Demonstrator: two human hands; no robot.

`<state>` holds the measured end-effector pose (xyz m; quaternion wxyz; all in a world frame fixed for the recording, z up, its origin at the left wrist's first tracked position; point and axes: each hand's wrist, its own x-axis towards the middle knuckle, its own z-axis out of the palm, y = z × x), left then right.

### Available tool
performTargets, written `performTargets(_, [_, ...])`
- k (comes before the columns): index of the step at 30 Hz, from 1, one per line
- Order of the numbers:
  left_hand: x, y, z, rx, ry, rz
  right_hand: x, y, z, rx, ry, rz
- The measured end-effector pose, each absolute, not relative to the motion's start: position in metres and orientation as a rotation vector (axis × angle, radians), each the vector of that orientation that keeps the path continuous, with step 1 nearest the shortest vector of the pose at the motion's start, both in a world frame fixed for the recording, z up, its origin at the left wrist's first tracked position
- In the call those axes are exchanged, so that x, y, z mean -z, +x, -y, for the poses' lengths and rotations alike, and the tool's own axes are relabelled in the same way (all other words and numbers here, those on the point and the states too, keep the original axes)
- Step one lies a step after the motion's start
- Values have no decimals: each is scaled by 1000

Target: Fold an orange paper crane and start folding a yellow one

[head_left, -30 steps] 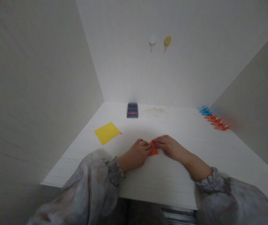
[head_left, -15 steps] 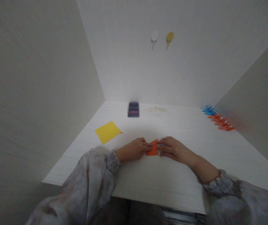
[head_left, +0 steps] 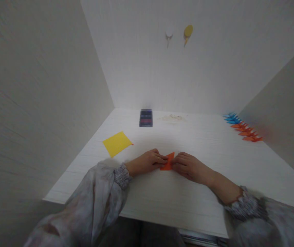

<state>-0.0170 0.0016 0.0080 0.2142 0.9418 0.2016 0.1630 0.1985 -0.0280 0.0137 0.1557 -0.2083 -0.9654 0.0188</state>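
Note:
A small piece of folded orange origami paper (head_left: 168,166) lies on the white table in front of me. My left hand (head_left: 149,162) comes in from its left, with closed fingers pressing the paper's left side down. At its right edge, my right hand (head_left: 191,167) has its fingers bunched together and gripping the paper; the fingertips partly cover that edge. A sheet of yellow origami paper (head_left: 117,144) lies to the left of my left hand, with a tiny orange bit at its right corner.
A row of folded blue paper cranes (head_left: 232,118) and orange paper cranes (head_left: 247,132) runs along the right wall. A dark blurred object (head_left: 146,118) sits at the back. A white hook (head_left: 169,33) and a yellow hook (head_left: 188,31) are on the back wall.
My right hand's fingers have drawn together and moved left onto the paper's right edge. My left hand stays on the paper. The view has shifted slightly.

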Motion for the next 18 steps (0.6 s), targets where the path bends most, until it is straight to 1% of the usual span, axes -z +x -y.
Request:
performTargets(10, [-19,-19,2,-361,2595,-520,-10,193,28,-239,-743,2663])
performTargets(13, [-17,-19,1,-364,2581,-531,-9,194,27,-204,-735,2667])
performTargets(18, [-13,-19,1,-389,2568,-551,-9,196,30,-58,-705,2759])
